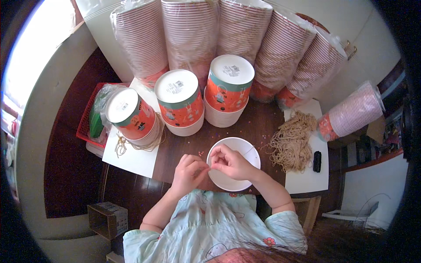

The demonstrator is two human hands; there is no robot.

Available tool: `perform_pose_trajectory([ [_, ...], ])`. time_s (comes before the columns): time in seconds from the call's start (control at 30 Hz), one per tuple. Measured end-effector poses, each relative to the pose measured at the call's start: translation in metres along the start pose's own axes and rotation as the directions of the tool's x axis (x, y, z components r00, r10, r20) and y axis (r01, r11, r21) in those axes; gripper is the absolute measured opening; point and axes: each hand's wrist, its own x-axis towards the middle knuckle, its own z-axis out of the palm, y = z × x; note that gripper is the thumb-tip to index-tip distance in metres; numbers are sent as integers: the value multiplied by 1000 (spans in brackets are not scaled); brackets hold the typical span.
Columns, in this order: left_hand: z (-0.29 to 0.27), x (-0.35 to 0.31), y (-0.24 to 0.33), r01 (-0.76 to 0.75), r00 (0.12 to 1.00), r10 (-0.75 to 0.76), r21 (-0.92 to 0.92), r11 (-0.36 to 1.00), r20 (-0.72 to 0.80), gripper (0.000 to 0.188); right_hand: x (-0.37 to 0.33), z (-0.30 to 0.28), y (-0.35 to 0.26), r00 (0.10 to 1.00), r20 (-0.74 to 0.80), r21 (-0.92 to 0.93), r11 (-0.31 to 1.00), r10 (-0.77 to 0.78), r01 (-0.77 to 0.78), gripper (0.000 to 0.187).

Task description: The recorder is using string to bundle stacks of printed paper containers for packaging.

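Observation:
My left hand [189, 172] and my right hand [230, 163] meet fingertip to fingertip, both closed in a pinch. What they pinch is too small to make out. Just beneath my right hand stands a white paper tub [227, 183], its open side up. A thin pale strand [250, 149] shows against its inner wall. To the right lies a large tangled heap of beige cord [291, 142] on a white sheet. Beyond my hands, printed orange and green tubs are stacked upside down: a left stack [142, 119], a middle stack [182, 107] and a right stack [228, 92].
Tall plastic-wrapped tub stacks [190, 39] line the back, and another wrapped stack [353, 111] leans at the right. A small black object [316, 161] lies beside the cord. Loose cord [120, 145] lies at the left, near a red basket [85, 120]. Small bits dot the brown table [267, 118].

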Motion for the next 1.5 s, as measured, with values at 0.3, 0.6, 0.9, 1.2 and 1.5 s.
perform_pose_trajectory([
  [0.3, 2, -2, -6, 30, 1000, -30, -7, 1000, 5, 15, -1, -2, -27, 996, -29, 230, 969, -83, 87, 23],
  [0.6, 14, -21, -20, 101, 995, -99, -48, 994, 31, 13, -20, -7, -50, 993, 15, 281, 953, -121, 112, 21],
  [0.9, 20, -27, -20, 233, 972, -222, -252, 939, 71, 12, -22, -9, -45, 1000, 26, 165, 986, 7, -11, 17],
  [1.2, 22, -35, -24, 271, 962, -270, -218, 938, 38, 10, -21, -8, -43, 992, -76, 151, 983, -98, 108, 16],
  [1.5, 27, -37, -28, 197, 980, -194, -137, 971, 31, 8, -28, -3, -57, 994, -91, 366, 926, -58, 88, 15],
])
